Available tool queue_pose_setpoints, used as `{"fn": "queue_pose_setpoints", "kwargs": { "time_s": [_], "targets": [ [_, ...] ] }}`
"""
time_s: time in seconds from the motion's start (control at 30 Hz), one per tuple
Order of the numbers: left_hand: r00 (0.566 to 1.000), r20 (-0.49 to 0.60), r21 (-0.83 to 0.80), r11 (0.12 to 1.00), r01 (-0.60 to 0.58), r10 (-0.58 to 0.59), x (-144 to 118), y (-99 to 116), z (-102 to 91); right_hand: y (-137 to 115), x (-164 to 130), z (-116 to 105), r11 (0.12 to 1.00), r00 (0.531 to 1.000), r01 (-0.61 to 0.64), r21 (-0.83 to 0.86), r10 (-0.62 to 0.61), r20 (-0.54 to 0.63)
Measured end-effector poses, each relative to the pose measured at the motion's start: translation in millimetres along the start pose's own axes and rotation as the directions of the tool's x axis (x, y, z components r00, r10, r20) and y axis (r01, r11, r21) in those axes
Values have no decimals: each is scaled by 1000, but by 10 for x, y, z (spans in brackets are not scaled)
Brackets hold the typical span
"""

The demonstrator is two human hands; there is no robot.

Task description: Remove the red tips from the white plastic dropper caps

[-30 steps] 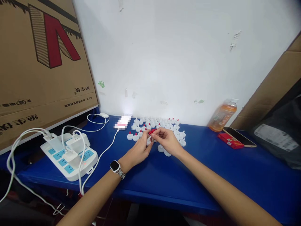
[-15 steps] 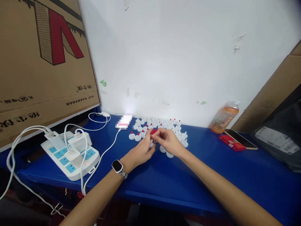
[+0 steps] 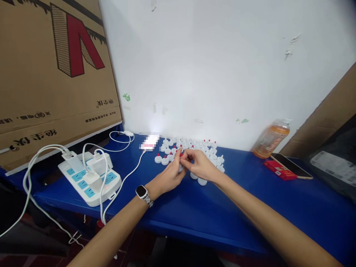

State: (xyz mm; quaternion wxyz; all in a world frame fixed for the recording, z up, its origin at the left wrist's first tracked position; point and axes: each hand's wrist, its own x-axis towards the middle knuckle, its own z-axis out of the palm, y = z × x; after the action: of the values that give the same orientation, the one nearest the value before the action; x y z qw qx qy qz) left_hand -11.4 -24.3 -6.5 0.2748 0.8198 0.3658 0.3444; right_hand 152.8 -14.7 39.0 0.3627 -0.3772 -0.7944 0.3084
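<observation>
One power strip (image 3: 93,181), one bottle (image 3: 271,138), one phone (image 3: 290,165) and one red pack (image 3: 277,170) lie here. White caps (image 3: 194,148) number perhaps thirty.

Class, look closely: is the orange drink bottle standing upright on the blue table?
No, the orange drink bottle leans tilted against the white wall at the blue table's back edge.

At the upper left of the frame, the cardboard box (image 3: 55,74) shows a big red letter, upside down, like a V; the small black characters below it are upside down too. I can't make them out.
</observation>
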Motion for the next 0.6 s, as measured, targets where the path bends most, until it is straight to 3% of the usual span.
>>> {"fn": "queue_pose_setpoints", "kwargs": {
  "time_s": [0.17, 0.23, 0.3, 0.37, 0.43, 0.6],
  "targets": [
    [989, -147, 161, 987, 16, 8, 70, 38, -138, 98, 178, -223, 999, 989, 47, -6, -47, -140],
    [953, -301, 221, 974, 41, 29, 168, -23, -289, 181, 428, -318, 998, 972, 44, -51, -54, -227],
    [906, -422, 284, 954, 92, 39, 306, -134, -463, 293, 728, -356, 992, 974, -14, -129, -16, -228],
    [918, -395, 446, 882, 155, 38, 456, -263, -620, 417, 1008, -324, 967, 984, -52, -248, 8, -177],
    [949, -314, 569, 793, 218, -36, 582, -374, -727, 532, 1216, -247, 920, 993, -69, -386, 25, -119],
    [967, -218, 628, 739, 245, -134, 724, -516, -736, 712, 1438, -64, 830, 998, -35, -556, 56, 22]
  ]
}}
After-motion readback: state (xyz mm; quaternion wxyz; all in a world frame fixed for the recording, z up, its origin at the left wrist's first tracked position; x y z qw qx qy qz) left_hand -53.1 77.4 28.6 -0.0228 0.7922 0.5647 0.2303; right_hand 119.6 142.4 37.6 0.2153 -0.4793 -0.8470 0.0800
